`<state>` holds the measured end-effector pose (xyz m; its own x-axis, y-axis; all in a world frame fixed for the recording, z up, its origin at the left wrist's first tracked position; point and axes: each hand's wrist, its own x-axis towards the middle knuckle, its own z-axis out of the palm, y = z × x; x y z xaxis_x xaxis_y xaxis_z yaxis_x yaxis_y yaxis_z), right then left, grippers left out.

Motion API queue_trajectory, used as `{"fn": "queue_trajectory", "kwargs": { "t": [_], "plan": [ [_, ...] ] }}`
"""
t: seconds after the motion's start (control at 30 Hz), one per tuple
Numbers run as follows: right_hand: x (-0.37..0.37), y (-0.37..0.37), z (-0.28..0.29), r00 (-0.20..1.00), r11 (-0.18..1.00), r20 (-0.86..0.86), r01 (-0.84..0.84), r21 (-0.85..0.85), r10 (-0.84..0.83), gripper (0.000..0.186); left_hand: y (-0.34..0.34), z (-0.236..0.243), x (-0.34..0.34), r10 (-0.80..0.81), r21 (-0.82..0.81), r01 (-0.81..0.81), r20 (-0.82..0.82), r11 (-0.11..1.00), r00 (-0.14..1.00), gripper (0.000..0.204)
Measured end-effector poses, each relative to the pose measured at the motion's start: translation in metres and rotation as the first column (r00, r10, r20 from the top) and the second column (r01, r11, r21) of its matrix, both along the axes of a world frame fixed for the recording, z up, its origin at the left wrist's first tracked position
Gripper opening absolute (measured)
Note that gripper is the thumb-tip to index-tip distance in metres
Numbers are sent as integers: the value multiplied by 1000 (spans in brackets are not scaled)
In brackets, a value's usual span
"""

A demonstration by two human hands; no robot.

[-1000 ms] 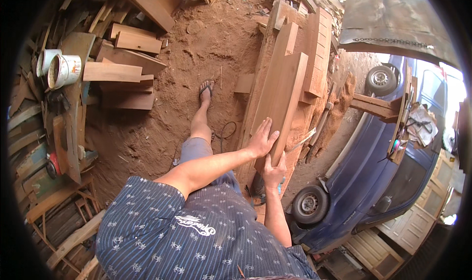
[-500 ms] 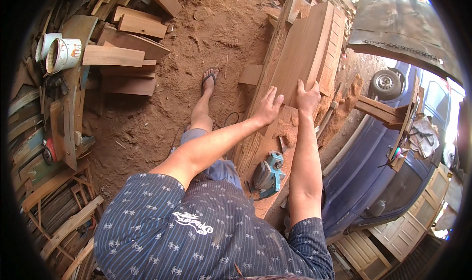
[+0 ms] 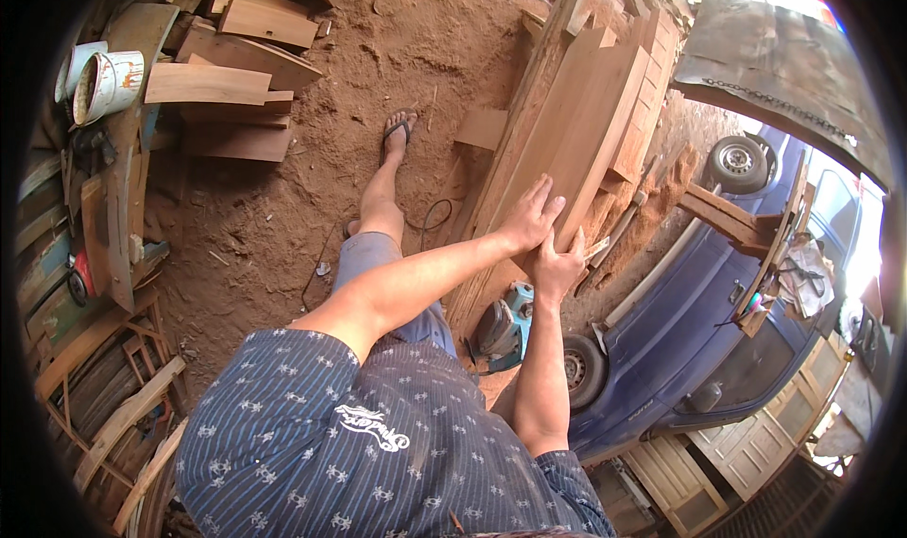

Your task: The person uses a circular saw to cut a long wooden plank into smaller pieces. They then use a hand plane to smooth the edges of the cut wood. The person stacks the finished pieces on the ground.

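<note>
A long reddish-brown wooden board lies lengthwise on the workbench, its near end toward me. My left hand rests on the board's near part, fingers stretched forward and thumb raised. Close beside it, my right hand grips the near end, with the fingers under or behind the edge partly hidden. A teal handheld power tool sits on the bench below my hands, partly covered by my right forearm.
More planks lie along the bench's right side, near a long-handled tool and sawdust. A blue vehicle stands at the right. Cut boards and white buckets are at the left. A cable trails on the dirt floor.
The board has slid toward me along the bench. My right hand has come back and left with its end, now close to my left hand. My right forearm now partly covers the power tool.
</note>
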<state>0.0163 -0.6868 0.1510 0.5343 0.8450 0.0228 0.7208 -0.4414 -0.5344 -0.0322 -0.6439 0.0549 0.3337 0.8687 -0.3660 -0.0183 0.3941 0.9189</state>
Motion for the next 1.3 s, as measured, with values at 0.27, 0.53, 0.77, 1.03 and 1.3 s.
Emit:
{"fn": "queue_trajectory", "kwargs": {
  "t": [0.27,0.53,0.77,1.03,1.3],
  "plan": [
    [0,16,0,992,1000,-127,10,22,-7,46,15,7,0,-6,-76,7,15,997,1000,81],
    [3,22,6,992,1000,-124,18,-25,-21,47,23,2,10,0,-81,1,12,997,1000,86],
    [19,-51,-14,862,995,-506,77,63,-34,53,26,13,0,-96,-110,93,-23,990,995,101],
    [12,-78,-78,913,989,-389,146,30,-123,37,23,23,8,-109,-129,96,-97,987,989,121],
    [12,-82,-93,976,965,-189,152,212,-112,34,18,27,12,-153,-147,137,-103,980,983,119]
  ]
}}
